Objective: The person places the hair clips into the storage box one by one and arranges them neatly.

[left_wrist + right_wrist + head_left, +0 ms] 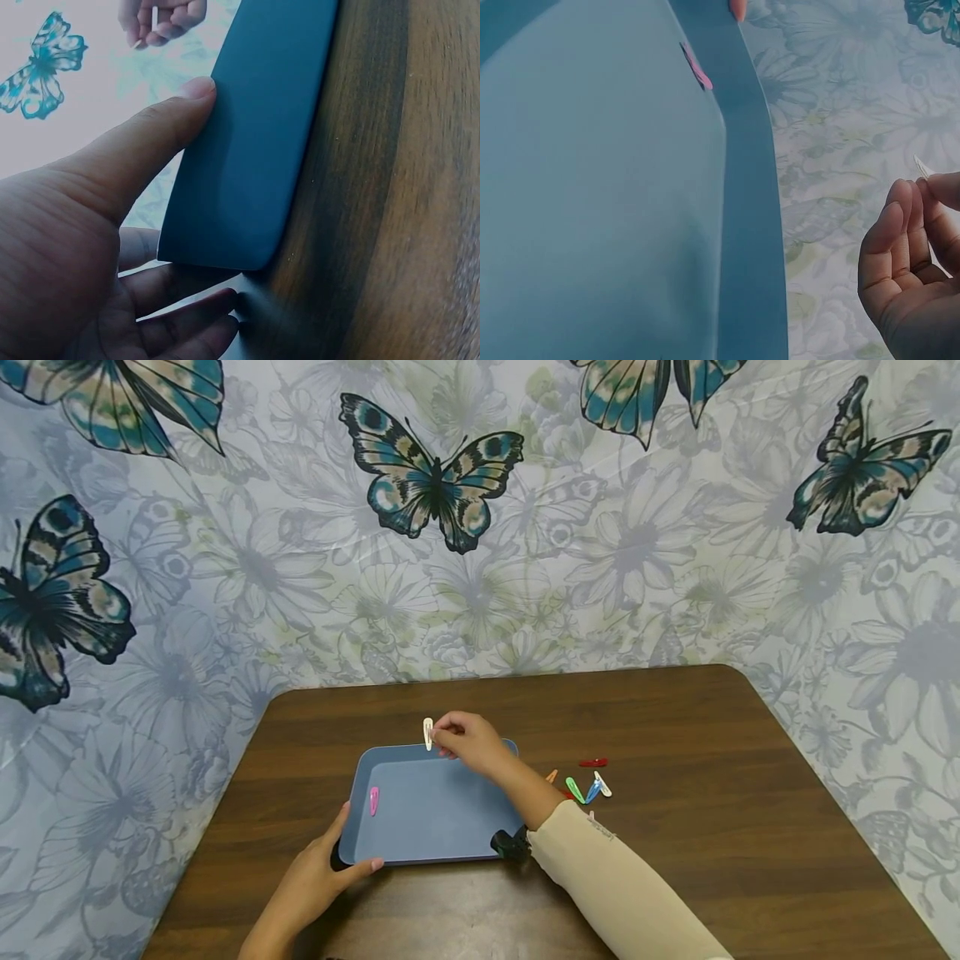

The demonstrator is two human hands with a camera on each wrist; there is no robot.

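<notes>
A blue-grey tray (435,810) lies on the table with a pink hair clip (374,801) in its left part. Above the tray's far edge, the right hand (468,745) pinches a white hair clip (428,734) between thumb and fingertips; the right wrist view shows the same clip (922,166) partly hidden by the fingers. At the tray's near left corner is the left hand (311,877), its thumb on the near rim. In the left wrist view that thumb touches the tray's side wall (247,142), the other fingers at and under the corner.
Right of the tray lie several loose clips on the brown table (675,860): a red one (593,763), a green one (574,790), a blue one (593,791), a white one (603,784) and an orange one (552,776). Behind the table hangs a butterfly-patterned cloth (480,602).
</notes>
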